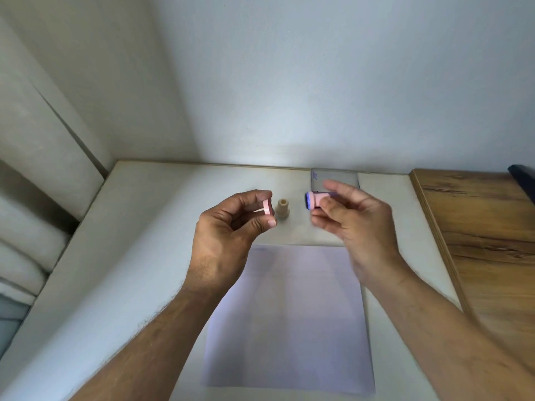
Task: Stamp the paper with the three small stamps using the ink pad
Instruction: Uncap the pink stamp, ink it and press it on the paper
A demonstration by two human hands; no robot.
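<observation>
The right hand is blurred and covers the back part of the pink stamp and part of the grey ink pad at the far edge of the table. A dark object is cut by the right edge.
</observation>
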